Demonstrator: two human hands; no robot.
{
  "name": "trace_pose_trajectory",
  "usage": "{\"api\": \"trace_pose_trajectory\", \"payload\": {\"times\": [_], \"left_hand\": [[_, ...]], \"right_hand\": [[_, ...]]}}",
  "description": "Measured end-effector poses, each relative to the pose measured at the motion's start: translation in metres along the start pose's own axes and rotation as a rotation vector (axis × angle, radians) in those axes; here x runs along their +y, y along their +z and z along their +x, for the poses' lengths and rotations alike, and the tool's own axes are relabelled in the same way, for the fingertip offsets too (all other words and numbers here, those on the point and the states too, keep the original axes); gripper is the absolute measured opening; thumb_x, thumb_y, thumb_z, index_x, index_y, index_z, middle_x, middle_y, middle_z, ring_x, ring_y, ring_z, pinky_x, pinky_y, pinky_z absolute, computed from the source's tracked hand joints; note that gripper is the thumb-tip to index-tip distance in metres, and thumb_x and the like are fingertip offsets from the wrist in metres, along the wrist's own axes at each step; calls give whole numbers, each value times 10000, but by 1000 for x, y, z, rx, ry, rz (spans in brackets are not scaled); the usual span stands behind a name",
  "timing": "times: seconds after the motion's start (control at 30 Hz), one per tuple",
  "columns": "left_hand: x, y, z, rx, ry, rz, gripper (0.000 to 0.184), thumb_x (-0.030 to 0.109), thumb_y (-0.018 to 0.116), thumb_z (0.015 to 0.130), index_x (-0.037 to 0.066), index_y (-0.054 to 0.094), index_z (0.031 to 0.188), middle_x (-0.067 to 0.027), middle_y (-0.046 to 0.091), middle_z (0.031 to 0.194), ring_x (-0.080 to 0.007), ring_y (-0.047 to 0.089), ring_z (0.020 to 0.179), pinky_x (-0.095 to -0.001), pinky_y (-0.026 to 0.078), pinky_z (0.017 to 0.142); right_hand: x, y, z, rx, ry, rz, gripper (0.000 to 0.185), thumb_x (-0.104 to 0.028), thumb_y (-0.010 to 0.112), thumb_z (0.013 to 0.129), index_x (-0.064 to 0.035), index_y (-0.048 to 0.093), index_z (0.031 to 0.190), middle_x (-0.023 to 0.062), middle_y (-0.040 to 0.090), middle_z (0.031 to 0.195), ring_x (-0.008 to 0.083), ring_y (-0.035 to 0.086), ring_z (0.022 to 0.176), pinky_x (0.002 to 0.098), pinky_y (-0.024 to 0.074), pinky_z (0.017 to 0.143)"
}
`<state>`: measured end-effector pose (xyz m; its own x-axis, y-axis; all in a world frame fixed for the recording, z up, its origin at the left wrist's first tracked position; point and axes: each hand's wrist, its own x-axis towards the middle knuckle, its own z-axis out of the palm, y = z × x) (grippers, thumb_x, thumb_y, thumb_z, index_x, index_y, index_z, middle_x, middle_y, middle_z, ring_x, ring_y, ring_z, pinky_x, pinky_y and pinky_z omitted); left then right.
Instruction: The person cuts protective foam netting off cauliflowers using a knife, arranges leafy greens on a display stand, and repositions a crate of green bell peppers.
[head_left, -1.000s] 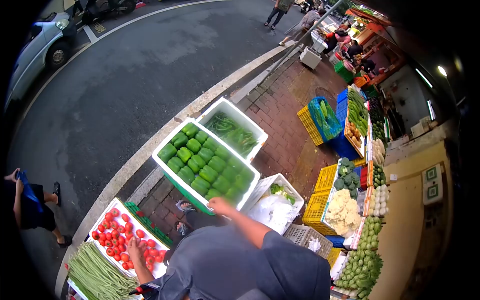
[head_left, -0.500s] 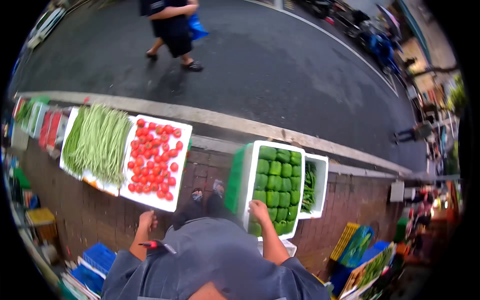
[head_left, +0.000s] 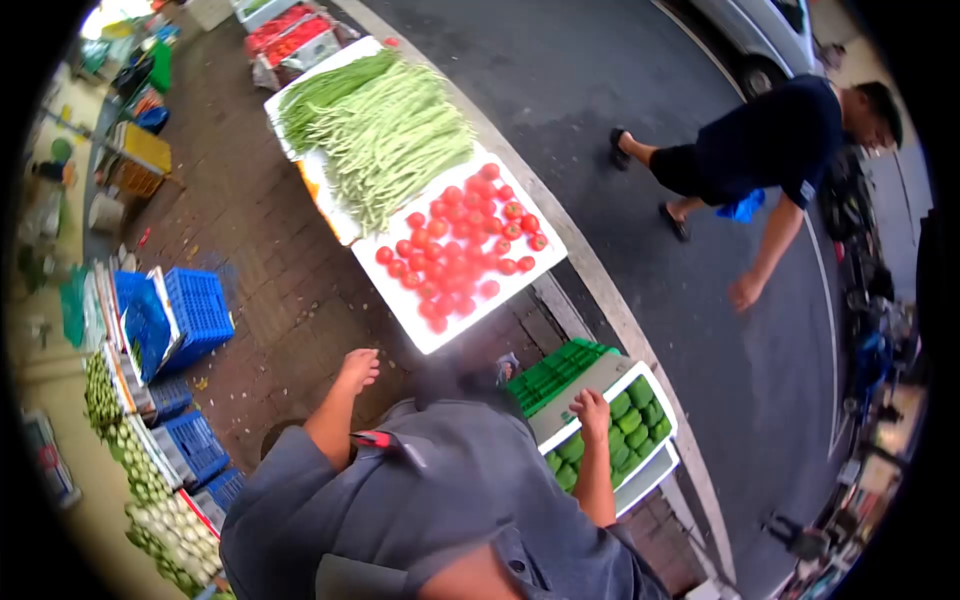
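Observation:
My left hand (head_left: 359,369) hangs over the brick pavement with its fingers loosely curled, and nothing shows in it. Near the edge of the white foam box of green peppers (head_left: 628,432) is my right hand (head_left: 591,408), its fingers bent; whether it touches the box I cannot tell. Ahead of me lie red tomatoes (head_left: 452,238) on a white foam tray (head_left: 431,335). Beyond them, long green beans (head_left: 390,135) are spread on another white tray. A green crate (head_left: 562,372) stands between the tomatoes and the peppers.
A person (head_left: 765,140) with a blue bag (head_left: 741,206) walks on the road at the right. Blue crates (head_left: 197,310) and vegetables (head_left: 170,535) line the left side. A curb (head_left: 600,285) runs past the trays, and a van (head_left: 760,35) stands at the top right.
The view has swung round to the left. My left hand has come away from the tomatoes, and my right hand is now above the near end of the pepper box. The walking person has moved on.

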<state>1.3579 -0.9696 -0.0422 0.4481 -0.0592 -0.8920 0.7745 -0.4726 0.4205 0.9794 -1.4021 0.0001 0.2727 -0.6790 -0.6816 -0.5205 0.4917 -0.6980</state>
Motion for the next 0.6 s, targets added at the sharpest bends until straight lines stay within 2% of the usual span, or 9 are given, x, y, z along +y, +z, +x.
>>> {"api": "trace_pose_trajectory", "payload": {"times": [0.1,0.13,0.17,0.27,0.37,0.43,0.6], "left_hand": [[-38,-38,6,91,-169,3,376,351,603,965,110,564,1251,-62,624,986,-215,598,760,-362,492,573],[-53,-51,12,75,-237,25,374,358,598,967,114,560,1248,-64,627,989,-227,601,759,-385,495,586],[-65,-59,20,70,-304,41,373,366,594,968,118,556,1245,-67,631,993,-239,603,757,-408,498,598],[-64,-65,20,0,-334,161,369,380,592,969,131,552,1239,-68,636,1007,-246,613,768,-429,504,620],[-36,-54,36,-48,-319,216,358,385,591,969,134,555,1222,-67,634,1000,-250,620,767,-430,506,609],[2,-30,38,-23,-232,253,360,374,591,969,126,561,1228,-62,635,1002,-244,622,766,-416,510,614],[105,55,42,-44,-18,355,410,362,591,968,102,545,1282,-70,654,1048,-233,632,808,-391,515,636]], "right_hand": [[-9,32,-18,-49,-1,-122,446,-290,635,934,51,611,1220,110,677,991,205,687,786,316,519,716],[-20,43,-34,-31,11,-161,448,-294,630,931,61,618,1204,105,677,1003,211,685,784,325,521,740],[2,46,-31,-42,22,-162,467,-302,623,931,66,614,1220,119,682,1023,210,686,791,327,524,752],[37,47,-43,-22,23,-249,484,-291,622,923,80,604,1232,143,690,1021,218,686,796,336,534,748],[59,43,-62,79,73,-197,454,-264,617,914,93,623,1196,168,692,1012,231,685,780,347,556,732],[44,36,-83,119,103,-100,417,-259,614,916,87,646,1146,170,695,981,230,677,749,348,555,721],[78,5,-93,220,140,45,391,-269,614,917,72,658,1104,170,702,929,219,678,740,352,553,712]]}}
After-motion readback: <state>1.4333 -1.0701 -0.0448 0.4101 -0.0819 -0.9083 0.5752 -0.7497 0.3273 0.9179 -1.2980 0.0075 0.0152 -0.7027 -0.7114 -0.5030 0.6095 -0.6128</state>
